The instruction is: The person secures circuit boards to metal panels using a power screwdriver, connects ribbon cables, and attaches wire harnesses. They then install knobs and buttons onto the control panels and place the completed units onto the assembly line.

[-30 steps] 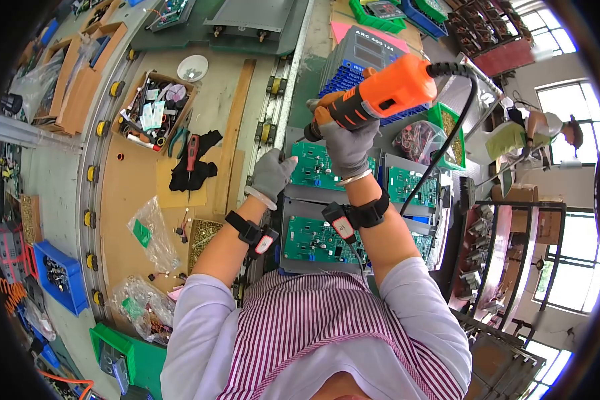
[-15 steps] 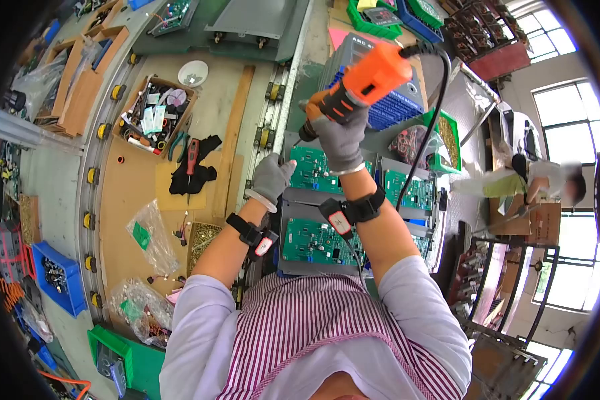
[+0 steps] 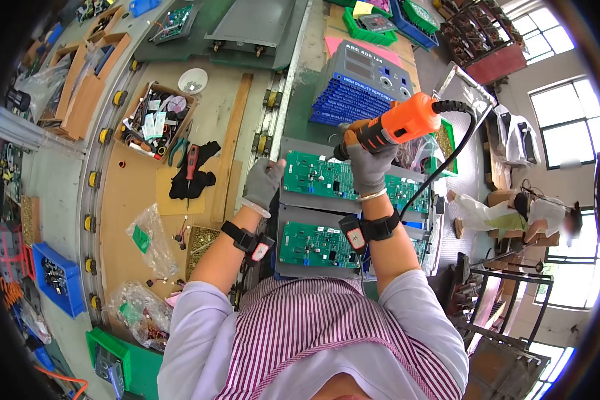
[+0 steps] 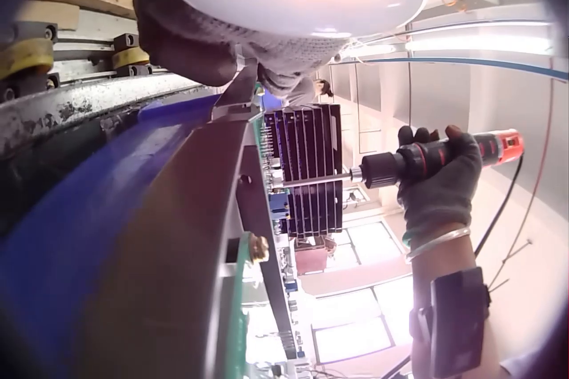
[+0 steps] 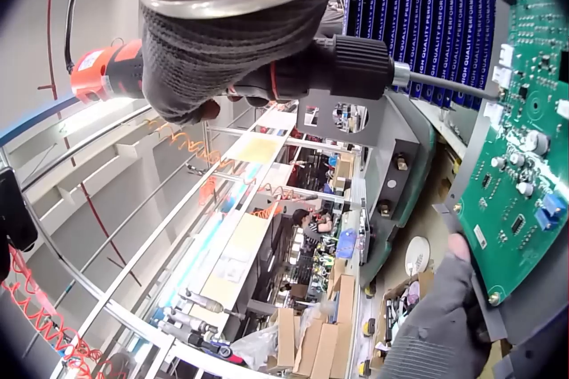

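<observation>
My gloved right hand (image 3: 370, 167) grips an orange and black electric screwdriver (image 3: 413, 119), its cable trailing to the right. In the right wrist view, its long bit (image 5: 449, 87) reaches to the parts near the edge of a green circuit board (image 5: 524, 157). That board lies on a grey metal plate (image 3: 300, 199). My gloved left hand (image 3: 262, 183) holds the plate's left edge, fingers curled and bare thumb tip beside the board's corner. A second green board (image 3: 313, 243) on a like plate lies nearer my body.
Behind the boards stands a stack of blue-edged grey panels (image 3: 360, 83). Left of the rail lie a red-handled screwdriver (image 3: 192, 162) on a black cloth, a carton (image 3: 155, 121) of small tools and plastic bags (image 3: 155, 243). Another person (image 3: 513, 217) is at the right.
My right hand and the electric screwdriver have moved rightward over the board and a little nearer my body. The plate and my left hand have shifted slightly left. The other person has moved.
</observation>
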Motion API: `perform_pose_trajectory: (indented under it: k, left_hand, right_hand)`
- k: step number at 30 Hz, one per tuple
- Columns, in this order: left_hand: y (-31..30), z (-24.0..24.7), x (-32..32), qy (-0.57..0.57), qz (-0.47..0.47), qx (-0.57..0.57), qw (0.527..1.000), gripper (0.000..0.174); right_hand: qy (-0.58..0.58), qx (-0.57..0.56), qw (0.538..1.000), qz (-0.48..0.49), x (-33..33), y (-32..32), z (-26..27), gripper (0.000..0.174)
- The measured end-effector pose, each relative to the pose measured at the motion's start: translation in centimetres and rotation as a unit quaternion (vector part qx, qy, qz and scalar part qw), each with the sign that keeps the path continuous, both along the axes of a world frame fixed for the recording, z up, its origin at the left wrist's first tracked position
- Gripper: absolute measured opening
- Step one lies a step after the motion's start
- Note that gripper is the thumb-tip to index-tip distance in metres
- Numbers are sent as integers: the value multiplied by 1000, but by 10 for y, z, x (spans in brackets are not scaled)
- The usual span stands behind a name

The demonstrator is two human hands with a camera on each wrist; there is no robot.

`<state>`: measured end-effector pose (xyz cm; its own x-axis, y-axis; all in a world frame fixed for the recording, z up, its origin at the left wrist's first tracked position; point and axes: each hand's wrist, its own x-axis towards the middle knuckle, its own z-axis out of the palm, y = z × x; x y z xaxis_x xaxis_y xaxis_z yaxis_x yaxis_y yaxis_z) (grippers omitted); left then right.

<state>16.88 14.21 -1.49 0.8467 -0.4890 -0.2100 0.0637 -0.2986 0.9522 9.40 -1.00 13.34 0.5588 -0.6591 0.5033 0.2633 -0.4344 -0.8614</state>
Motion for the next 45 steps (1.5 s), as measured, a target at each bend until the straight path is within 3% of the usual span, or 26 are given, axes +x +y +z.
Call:
perform_pose_trajectory:
  k: [3, 6, 9, 13, 16, 19, 31, 34, 37, 40, 43, 45]
  left_hand:
    - [1, 10, -3, 95, 55, -99, 989, 23]
    - [8, 34, -4, 281, -23, -185, 942, 22]
    - [6, 66, -19, 351, -95, -275, 890, 23]
    - [-6, 83, -32, 424, -120, -365, 820, 22]
    - [-5, 75, -34, 438, -139, -392, 797, 20]
    - [-3, 77, -38, 433, -103, -347, 825, 15]
    - [-1, 75, -55, 521, -133, -376, 755, 17]
    - [-2, 78, -58, 503, -133, -391, 759, 19]
    - [-3, 70, -56, 520, -183, -441, 708, 21]
    - [0, 80, -60, 461, -155, -356, 798, 19]
    - [-1, 86, -54, 298, -167, -200, 918, 20]
    - [-8, 61, -47, 127, -100, -149, 976, 21]
  right_hand:
    - [-6, -14, 1000, -6, -8, 1, 5, 25]
    - [-54, 36, 997, 41, -17, 13, 27, 21]
    - [-105, 64, 987, 102, -30, 21, 45, 16]
    - [-141, 99, 975, 142, -43, 27, 57, 20]
    - [-162, 110, 969, 149, -51, 33, 66, 23]
    - [-185, 115, 963, 157, -56, 36, 68, 26]
    - [-164, 109, 966, 170, -76, 39, 69, 30]
    - [-165, 144, 959, 177, -77, 32, 68, 32]
    - [-162, 178, 955, 174, -80, 30, 71, 33]
    - [-176, 187, 951, 172, -81, 28, 67, 29]
    - [-145, 135, 968, 151, -77, 26, 60, 22]
    - [-132, 101, 980, 106, -72, 23, 49, 16]
